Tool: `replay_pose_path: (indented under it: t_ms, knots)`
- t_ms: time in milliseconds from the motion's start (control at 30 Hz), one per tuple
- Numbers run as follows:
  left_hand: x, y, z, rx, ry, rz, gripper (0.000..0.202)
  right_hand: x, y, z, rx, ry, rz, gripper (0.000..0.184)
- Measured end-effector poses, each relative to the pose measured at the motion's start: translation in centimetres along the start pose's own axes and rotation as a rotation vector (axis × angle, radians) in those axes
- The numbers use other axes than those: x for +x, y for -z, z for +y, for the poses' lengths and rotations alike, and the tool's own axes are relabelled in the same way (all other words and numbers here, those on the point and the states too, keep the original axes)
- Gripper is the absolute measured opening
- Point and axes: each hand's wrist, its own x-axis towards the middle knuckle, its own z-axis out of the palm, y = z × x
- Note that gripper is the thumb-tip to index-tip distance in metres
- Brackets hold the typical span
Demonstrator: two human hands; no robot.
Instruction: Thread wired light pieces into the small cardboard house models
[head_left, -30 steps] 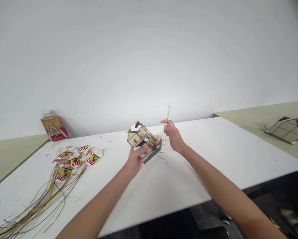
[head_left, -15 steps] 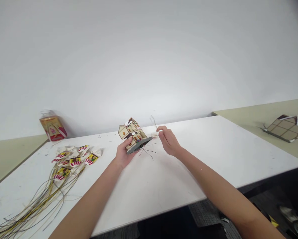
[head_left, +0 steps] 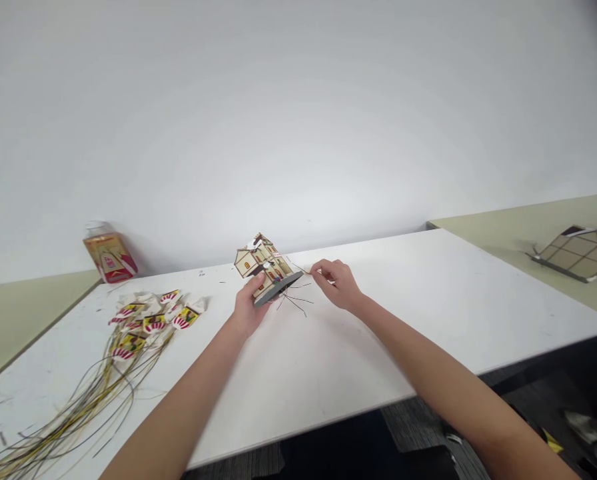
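A small model house [head_left: 264, 259] with cream walls and a grey base is tilted above the table. My left hand [head_left: 249, 308] grips it from the left, the thumb across its front. Several thin dark wires [head_left: 294, 297] stick out from under the base. Just right of the house, my right hand [head_left: 337, 283] is closed in a pinch on a thin wire [head_left: 302, 269], whose far end points toward the base edge. Whether that wire touches the house I cannot tell.
On the white table [head_left: 378, 347] at left lies a bundle of long wires [head_left: 86, 410] with several red, white and yellow pieces [head_left: 153, 323]. Behind it leans a bottle of amber liquid [head_left: 109, 257]. Another model house [head_left: 576, 252] sits on the right ledge.
My right hand has turned, so the wire in it swings down from upright to pointing left, toward the house. My left hand still holds the house in nearly the same place.
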Motion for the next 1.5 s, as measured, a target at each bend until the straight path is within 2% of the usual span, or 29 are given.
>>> replay_pose_path:
  t_ms: [167,300,400,567,733,1000,1100,1233,1500]
  knots:
    - [0.1,0.0,-0.4,0.05,-0.029,-0.041,0.044,0.0,0.2,-0.2,0.166,0.006,-0.032,0.012]
    - [0.1,0.0,-0.5,0.076,-0.042,-0.094,0.046,0.1,0.5,-0.8,0.391,-0.06,-0.107,0.015]
    - [0.0,-0.1,-0.5,0.087,-0.052,-0.129,0.044,0.2,0.6,-1.1,0.465,-0.098,-0.122,0.016]
    - [-0.1,-0.3,-0.6,0.086,-0.082,-0.169,0.046,0.2,0.4,-0.8,0.333,-0.079,-0.133,0.017]
    - [-0.1,-0.2,-0.5,0.086,-0.026,-0.199,0.05,0.1,-0.1,-0.4,0.229,-0.032,-0.129,0.015]
    - [-0.1,0.1,-0.7,0.079,0.061,-0.17,0.043,0.1,0.0,-0.8,0.217,0.06,-0.241,0.017]
    - [-0.2,0.0,-0.6,0.05,0.07,-0.171,0.045,0.0,0.3,-0.9,0.183,0.136,-0.292,0.024]
    - [-0.5,-0.6,-0.6,0.017,0.068,-0.199,0.048,-0.4,0.0,-1.0,0.021,0.226,-0.239,0.028]
    - [-1.4,-1.9,-0.7,-0.036,0.047,-0.189,0.041,-0.9,-1.4,-2.3,-0.112,0.208,-0.128,0.022]
